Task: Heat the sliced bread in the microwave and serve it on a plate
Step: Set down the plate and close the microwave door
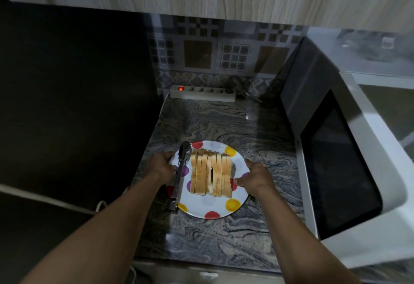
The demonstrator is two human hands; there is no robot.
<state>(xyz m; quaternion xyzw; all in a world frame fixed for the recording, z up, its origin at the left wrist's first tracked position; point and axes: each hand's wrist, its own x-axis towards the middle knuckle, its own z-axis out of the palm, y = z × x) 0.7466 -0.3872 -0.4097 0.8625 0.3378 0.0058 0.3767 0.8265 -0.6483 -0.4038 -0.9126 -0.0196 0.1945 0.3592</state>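
We grip the stiff plate (233, 205) by its rims, left hand (162, 167) and right hand (254, 178) closed, since the light bread (210, 175) could topple.

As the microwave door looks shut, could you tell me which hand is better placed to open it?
Probably the right hand: it grips the plate rim on the side nearest the microwave.
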